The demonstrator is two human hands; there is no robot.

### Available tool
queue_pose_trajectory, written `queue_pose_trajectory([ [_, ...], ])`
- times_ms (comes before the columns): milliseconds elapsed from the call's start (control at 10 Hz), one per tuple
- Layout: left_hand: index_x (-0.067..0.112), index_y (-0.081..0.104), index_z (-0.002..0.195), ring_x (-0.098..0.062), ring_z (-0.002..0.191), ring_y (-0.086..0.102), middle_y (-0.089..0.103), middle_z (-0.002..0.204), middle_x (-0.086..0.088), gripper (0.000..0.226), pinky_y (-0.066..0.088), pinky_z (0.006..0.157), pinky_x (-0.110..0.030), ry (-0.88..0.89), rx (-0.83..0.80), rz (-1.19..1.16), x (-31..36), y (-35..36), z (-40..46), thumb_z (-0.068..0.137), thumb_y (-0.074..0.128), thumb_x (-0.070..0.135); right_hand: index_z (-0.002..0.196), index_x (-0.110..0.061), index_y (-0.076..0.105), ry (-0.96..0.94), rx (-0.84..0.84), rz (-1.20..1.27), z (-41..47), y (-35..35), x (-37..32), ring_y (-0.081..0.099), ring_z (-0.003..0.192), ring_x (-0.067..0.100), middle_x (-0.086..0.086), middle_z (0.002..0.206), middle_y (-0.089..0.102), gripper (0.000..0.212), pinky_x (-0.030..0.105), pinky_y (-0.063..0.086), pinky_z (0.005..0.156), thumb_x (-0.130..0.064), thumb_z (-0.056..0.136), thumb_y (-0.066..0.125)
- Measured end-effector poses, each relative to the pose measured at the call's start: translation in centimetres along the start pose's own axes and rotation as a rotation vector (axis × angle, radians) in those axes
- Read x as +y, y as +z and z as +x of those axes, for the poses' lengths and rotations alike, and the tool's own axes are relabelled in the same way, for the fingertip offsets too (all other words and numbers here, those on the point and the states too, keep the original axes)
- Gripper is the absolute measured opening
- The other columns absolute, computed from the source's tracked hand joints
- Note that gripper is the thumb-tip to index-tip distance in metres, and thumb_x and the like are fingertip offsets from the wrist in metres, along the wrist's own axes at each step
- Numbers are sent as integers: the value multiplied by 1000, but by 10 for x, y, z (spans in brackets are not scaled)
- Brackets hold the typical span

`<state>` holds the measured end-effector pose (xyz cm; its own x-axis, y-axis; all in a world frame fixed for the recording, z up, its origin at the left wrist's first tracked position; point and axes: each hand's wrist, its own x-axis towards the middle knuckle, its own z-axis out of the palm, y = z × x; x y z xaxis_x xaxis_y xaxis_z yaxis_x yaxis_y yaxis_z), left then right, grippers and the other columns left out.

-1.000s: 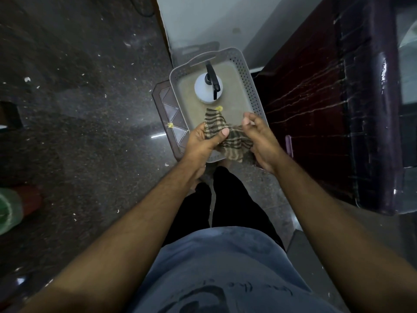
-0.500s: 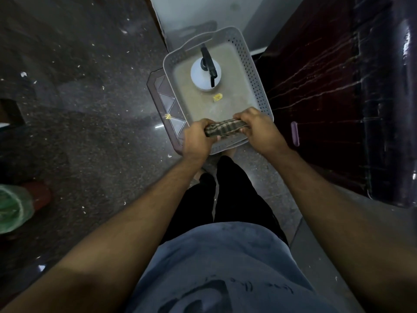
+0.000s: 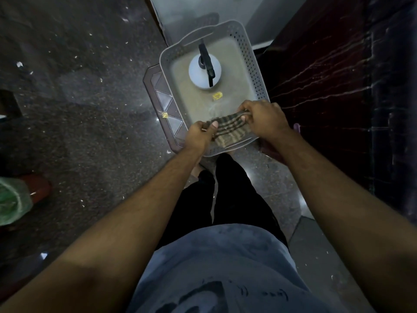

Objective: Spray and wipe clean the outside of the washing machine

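both hands — left hand (image 3: 199, 135) and right hand (image 3: 265, 119) — pinch the checked cloth (image 3: 228, 129) with curled fingers, over the near end of the grey basket (image 3: 259, 73).

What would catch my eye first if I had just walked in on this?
Two bare hands in the middle: the left hand and right hand grip a checked cloth between them over the near end of a grey perforated basket. Just beyond, a white spray bottle with a black trigger stands upright inside that basket.
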<state>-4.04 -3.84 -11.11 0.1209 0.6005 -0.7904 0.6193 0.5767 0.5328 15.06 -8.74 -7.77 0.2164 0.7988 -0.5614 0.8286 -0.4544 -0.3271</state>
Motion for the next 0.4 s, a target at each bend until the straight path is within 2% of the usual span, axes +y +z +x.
queue_pose_trajectory([
  [100, 1, 65, 120, -34, 117, 66, 70, 122, -22, 45, 47, 89, -34, -32, 81, 132, 9, 2, 3, 104, 60, 42, 142, -15, 54, 38, -5, 45, 21, 5, 1, 51, 128, 37, 15, 137, 57, 44, 45, 45, 104, -24, 100, 59],
  [200, -3, 55, 135, -34, 127, 59, 64, 136, -22, 51, 41, 91, -32, -8, 91, 188, 20, 4, 2, 105, 58, 38, 143, -11, 53, 55, 41, 70, 32, 3, 1, 52, 128, 38, 17, 140, 52, 45, 46, 47, 104, -21, 100, 58],
  [400, 3, 57, 128, -36, 117, 63, 69, 125, -20, 43, 46, 89, -35, 98, 109, 260, 34, 16, -2, 102, 63, 37, 133, -10, 62, 37, 93, 92, 32, 1, 6, 57, 121, 37, 16, 134, 56, 35, 45, 50, 99, -19, 100, 58],
])
